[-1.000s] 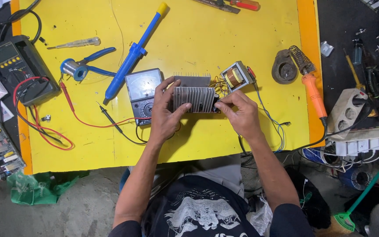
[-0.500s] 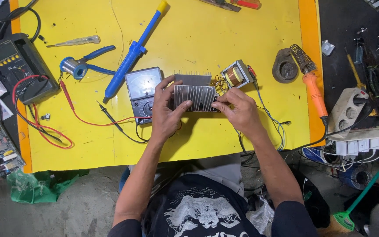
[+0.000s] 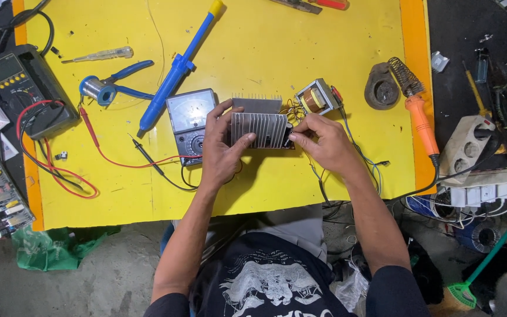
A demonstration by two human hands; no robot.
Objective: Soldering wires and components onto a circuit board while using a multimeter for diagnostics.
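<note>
Head view: both hands (image 3: pixel 277 147) grip the finned heatsink (image 3: pixel 260 129) mid-table (image 3: pixel 277 53), bare yellow around, edges far.

We see a yellow table (image 3: pixel 277 35) bearing an analog meter (image 3: pixel 189 120), blue desoldering pump (image 3: pixel 177 67), perhaps a solder spool (image 3: pixel 94 89).

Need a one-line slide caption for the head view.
Left hand and right hand grip a finned heatsink board on the yellow table.
</note>
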